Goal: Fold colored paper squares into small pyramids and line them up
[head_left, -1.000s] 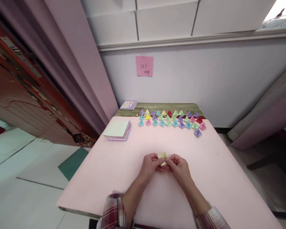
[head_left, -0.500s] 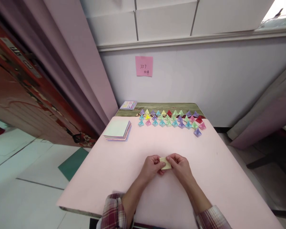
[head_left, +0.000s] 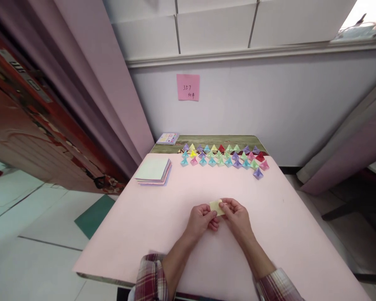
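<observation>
A small folded piece of pale yellow paper (head_left: 216, 206) is held between my two hands, above the middle of the pink-covered table. My left hand (head_left: 201, 219) pinches its left side between thumb and fingers. My right hand (head_left: 235, 213) grips the right side, with the thumb lying on top of the paper. The fingers hide part of the edges, so the exact fold cannot be made out.
Rows of small folded paper pieces (head_left: 219, 161) in many colours stand along the table's far side. A stack of square paper (head_left: 152, 170) lies at the left. Behind it is a printed packet (head_left: 168, 138). A pink note (head_left: 188, 87) hangs on the wall.
The yellow paper has been raised slightly and turned a little in my fingers. My right thumb and fingers have shifted on it, while my left hand stays nearly in place.
</observation>
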`<state>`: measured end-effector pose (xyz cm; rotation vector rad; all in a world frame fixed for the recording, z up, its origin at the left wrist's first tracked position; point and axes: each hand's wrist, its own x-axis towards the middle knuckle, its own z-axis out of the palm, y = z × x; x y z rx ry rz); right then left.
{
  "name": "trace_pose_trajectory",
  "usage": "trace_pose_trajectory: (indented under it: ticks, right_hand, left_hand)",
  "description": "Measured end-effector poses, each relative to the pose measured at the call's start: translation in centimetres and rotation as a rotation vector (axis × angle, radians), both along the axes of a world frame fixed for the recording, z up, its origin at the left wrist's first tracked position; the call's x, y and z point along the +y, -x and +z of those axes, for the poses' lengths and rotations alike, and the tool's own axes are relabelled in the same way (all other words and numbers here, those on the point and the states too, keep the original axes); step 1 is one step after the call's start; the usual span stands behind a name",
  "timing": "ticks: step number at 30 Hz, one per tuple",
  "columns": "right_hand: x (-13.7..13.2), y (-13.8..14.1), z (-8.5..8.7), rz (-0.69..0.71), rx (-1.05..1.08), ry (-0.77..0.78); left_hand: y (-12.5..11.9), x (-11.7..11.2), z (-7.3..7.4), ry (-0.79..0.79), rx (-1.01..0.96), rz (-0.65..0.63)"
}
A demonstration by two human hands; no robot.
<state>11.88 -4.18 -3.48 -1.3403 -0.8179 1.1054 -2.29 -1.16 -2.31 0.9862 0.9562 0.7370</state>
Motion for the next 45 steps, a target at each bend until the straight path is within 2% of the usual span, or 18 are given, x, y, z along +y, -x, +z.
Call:
trace_pose_trajectory:
  ticks: [4, 10, 12, 17, 19, 24, 27, 40, 45]
  right_hand:
    - [0.3, -0.1, -0.4, 0.027, -0.054, -0.019]
    - [1.4, -0.3, -0.4, -0.038, 0.028, -0.058]
    - [2.0, -0.6, 0.0, -0.06, -0.016, -0.072]
    - [3.8, -0.4, 1.5, -0.141, -0.247, -0.177]
    - [4.6, 0.1, 1.5, -0.144, -0.299, -0.219]
    - [6.2, 1.3, -0.2, -0.164, -0.411, -0.312]
    - [6.4, 1.3, -0.9, -0.139, -0.449, -0.352]
    - [6.0, 1.3, -0.8, -0.154, -0.489, -0.336]
    - [6.0, 1.2, -0.7, -0.163, -0.386, -0.316]
  left_hand:
    - [-0.6, 0.6, -0.2, 0.006, -0.004, 0.051]
    - [-1.4, 3.5, 0.8, 0.006, -0.004, -0.109]
    - [-1.6, 4.7, 1.0, -0.007, -0.018, -0.125]
    - [-1.7, 6.4, 0.3, -0.033, -0.079, 0.051]
    - [-1.5, 6.6, -0.1, -0.035, -0.109, 0.079]
    - [-0.9, 6.9, -0.4, -0.012, -0.148, -0.024]
    - [-0.9, 7.1, -0.3, 0.023, -0.145, -0.034]
    - [-1.2, 7.4, -0.5, 0.07, -0.126, -0.009]
    - [-1.1, 7.2, -0.1, 0.055, -0.114, -0.013]
